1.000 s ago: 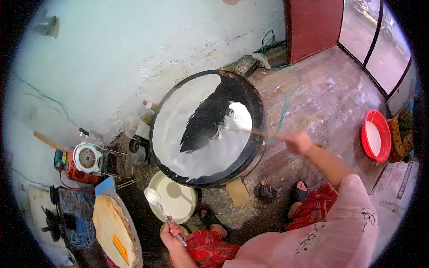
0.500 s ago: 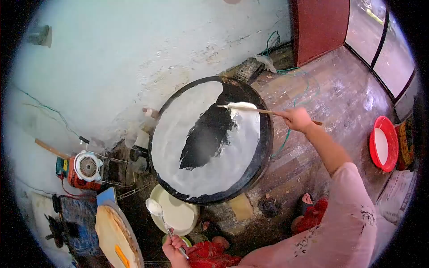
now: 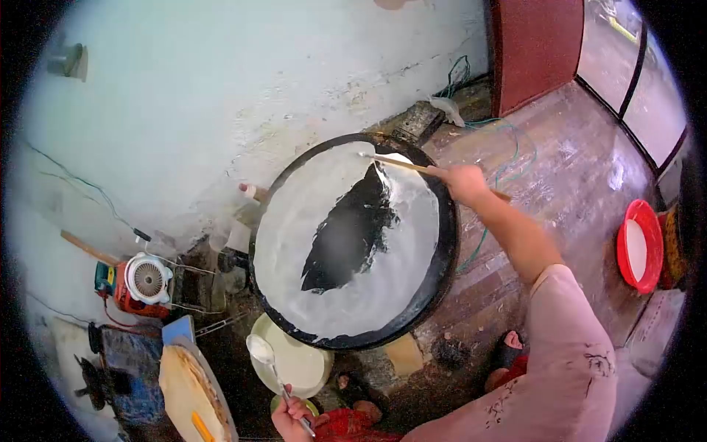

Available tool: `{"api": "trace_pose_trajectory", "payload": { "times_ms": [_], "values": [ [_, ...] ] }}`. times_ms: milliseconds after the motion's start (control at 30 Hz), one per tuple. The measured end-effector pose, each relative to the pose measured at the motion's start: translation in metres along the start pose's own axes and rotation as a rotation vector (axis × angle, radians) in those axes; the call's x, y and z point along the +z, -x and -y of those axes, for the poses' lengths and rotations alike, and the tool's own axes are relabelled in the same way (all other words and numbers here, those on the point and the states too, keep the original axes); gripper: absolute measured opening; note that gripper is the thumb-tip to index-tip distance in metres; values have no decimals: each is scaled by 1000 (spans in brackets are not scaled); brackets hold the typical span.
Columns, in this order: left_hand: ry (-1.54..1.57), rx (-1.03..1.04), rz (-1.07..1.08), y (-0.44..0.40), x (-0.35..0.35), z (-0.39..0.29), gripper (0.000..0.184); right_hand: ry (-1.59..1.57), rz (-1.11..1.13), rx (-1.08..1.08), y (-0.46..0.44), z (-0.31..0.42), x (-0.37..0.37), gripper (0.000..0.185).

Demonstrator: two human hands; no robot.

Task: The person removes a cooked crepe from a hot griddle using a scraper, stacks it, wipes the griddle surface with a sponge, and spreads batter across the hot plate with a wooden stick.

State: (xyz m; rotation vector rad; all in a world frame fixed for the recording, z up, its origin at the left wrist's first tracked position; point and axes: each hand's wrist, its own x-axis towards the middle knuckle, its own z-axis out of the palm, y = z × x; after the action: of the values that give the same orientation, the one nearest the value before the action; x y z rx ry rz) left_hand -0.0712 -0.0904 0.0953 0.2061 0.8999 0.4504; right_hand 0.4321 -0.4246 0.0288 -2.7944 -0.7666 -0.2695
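A large round black griddle [image 3: 346, 243] carries a wide ring of white batter [image 3: 291, 214], with dark bare metal showing in its middle. My right hand [image 3: 465, 184] is closed around the stick of a wooden batter spreader [image 3: 405, 163], whose head lies in the batter near the griddle's far edge. In my left hand [image 3: 293, 418] is a metal ladle [image 3: 261, 349], its bowl coated with white batter. The ladle's bowl hangs over the near-left side of a tub [image 3: 321, 372] of white batter, which stands partly beneath the griddle.
At lower left is a stack of thin flatbreads [image 3: 184, 387] with an orange strip [image 3: 201, 426] on it. A blower [image 3: 147, 278] sits by the wall. To the right stands a red basin [image 3: 645, 276] with white contents. Green cable [image 3: 508, 127] trails over the floor.
My right hand has swung the spreader toward the griddle's far edge, and batter now covers the dark gap there. My left hand stays low with the ladle. The view has shifted slightly.
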Motion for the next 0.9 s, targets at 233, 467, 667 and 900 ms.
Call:
{"api": "trace_pose_trajectory", "payload": {
  "times_ms": [233,467,667,900],
  "values": [
    [-23,57,36,3,6,5,29,-137,-53,-100,33,-64,2,43],
    [-48,27,25,9,18,8,23,-296,33,83,-36,52,-6,37],
    [-23,12,28,7,-2,0,22,-560,-36,235,13,34,7,32],
    [289,-447,482,-37,-84,-36,24,-620,98,365,33,73,9,30]
  ]
}}
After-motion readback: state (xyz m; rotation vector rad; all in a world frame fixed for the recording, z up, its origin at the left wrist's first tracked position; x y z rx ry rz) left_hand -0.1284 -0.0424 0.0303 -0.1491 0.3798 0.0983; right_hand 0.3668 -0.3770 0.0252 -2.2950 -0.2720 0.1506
